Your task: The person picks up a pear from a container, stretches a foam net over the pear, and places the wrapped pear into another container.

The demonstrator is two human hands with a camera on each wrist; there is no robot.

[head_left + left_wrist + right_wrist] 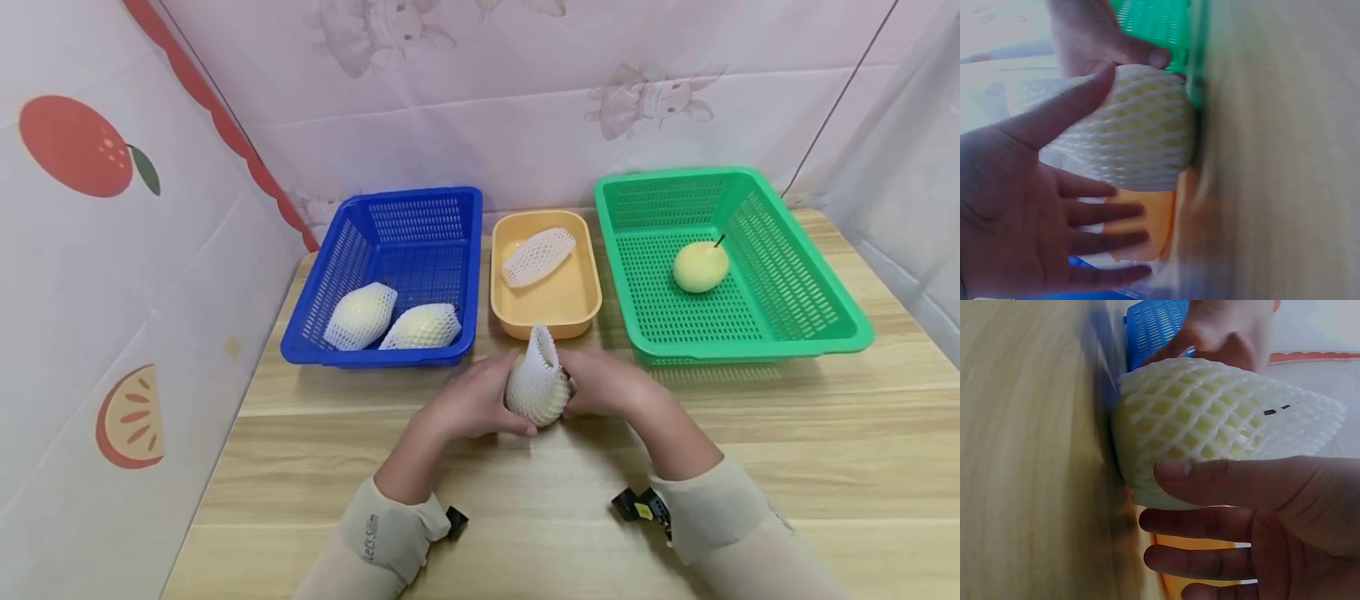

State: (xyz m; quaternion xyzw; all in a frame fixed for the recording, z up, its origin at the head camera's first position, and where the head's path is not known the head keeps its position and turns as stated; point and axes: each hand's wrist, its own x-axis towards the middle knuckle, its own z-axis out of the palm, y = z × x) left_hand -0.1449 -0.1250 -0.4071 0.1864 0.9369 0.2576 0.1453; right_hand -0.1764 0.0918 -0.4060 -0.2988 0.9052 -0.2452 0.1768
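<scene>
A pear in a white foam net [538,392] stands between both hands at the table's front middle, the net's narrow end up; its base is at or just above the wood. To its left is the left hand [476,400], thumb against the net [1141,131] and fingers spread fairly straight. On the other side, the right hand [603,383] lays its thumb along the net [1191,412], its fingers extended beside the fruit. Behind them, a flattened foam net [538,257] lies in a yellow-orange tray [547,312].
A blue basket [382,357] at the left contains two netted pears [362,315]. One bare pear [701,267] lies in the green basket [750,346] at the right. A fabric backdrop [510,142] rises behind the wooden table [300,500].
</scene>
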